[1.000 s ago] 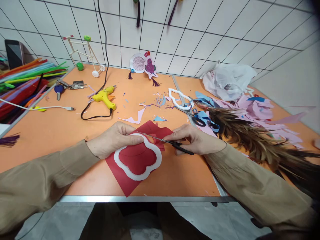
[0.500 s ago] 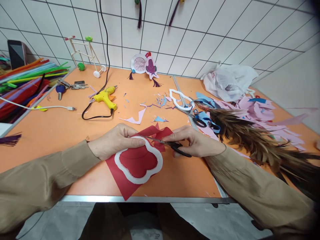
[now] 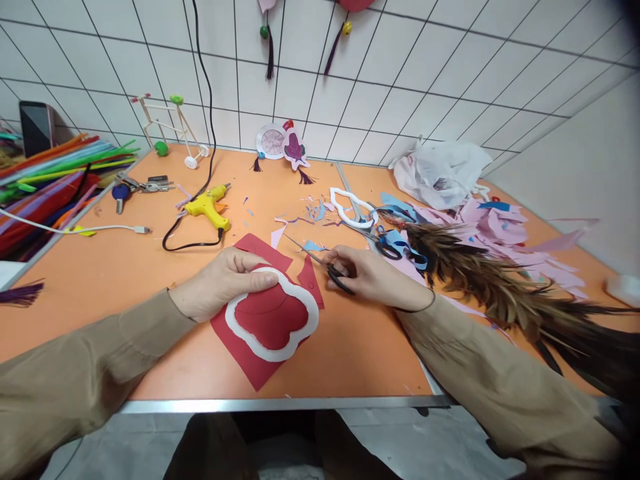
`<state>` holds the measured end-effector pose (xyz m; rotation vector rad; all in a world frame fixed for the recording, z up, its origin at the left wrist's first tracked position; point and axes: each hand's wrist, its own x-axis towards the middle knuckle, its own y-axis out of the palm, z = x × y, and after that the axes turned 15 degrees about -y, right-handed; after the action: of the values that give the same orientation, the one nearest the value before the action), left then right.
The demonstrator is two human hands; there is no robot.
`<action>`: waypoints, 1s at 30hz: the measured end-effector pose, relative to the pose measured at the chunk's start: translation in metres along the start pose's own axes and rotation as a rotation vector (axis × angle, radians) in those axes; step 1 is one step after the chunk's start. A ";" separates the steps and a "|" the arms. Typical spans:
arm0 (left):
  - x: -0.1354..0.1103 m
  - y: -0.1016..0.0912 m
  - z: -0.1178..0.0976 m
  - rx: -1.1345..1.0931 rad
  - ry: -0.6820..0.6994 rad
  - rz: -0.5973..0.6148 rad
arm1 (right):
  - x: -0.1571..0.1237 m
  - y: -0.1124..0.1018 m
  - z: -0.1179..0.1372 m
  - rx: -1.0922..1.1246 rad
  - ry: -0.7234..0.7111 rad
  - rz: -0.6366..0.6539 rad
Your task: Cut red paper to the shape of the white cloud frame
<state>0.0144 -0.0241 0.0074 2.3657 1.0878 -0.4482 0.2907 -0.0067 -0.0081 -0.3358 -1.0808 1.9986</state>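
Observation:
My left hand (image 3: pixel 227 283) pinches a sheet of red paper (image 3: pixel 255 370) together with a white flower-shaped frame (image 3: pixel 240 338) lying on it, thumb on top. The sheet's right side follows the frame's curve, while its left and lower parts keep straight edges. In my right hand (image 3: pixel 357 272) is a pair of black-handled scissors (image 3: pixel 340 278), blades pointing up and left, apart from the sheet I hold. A cut red scrap (image 3: pixel 311 283) lies on the table under the blades. Part of the red sheet shows behind my left fingers.
A yellow glue gun (image 3: pixel 210 208) with a black cord lies at the left, near keys (image 3: pixel 120 193). Paper snippets, a white frame (image 3: pixel 345 217), another pair of scissors (image 3: pixel 387 248) and brown feathers (image 3: pixel 450 260) spread centre to right. A plastic bag (image 3: pixel 440 173) sits behind them.
The scissors have drawn away from the red paper, to the upper right of it. A red piece now lies separate on the table. The view has tilted up slightly.

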 end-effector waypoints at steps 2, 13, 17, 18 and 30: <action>0.000 -0.001 0.000 -0.005 0.025 -0.014 | 0.000 -0.001 0.002 -0.159 0.014 -0.059; -0.007 -0.003 -0.016 0.073 0.180 -0.183 | 0.011 0.004 -0.002 0.276 0.010 -0.171; -0.008 0.000 -0.028 0.144 0.232 -0.300 | 0.019 0.008 0.003 0.115 0.033 -0.085; -0.008 0.001 -0.032 0.147 0.247 -0.319 | 0.020 0.007 0.006 0.008 0.038 -0.071; -0.025 0.006 -0.077 0.299 0.329 -0.380 | 0.014 -0.004 0.012 -0.379 0.099 -0.078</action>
<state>0.0102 0.0008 0.0845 2.5518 1.7460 -0.3795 0.2773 -0.0015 0.0040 -0.5754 -1.3856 1.6848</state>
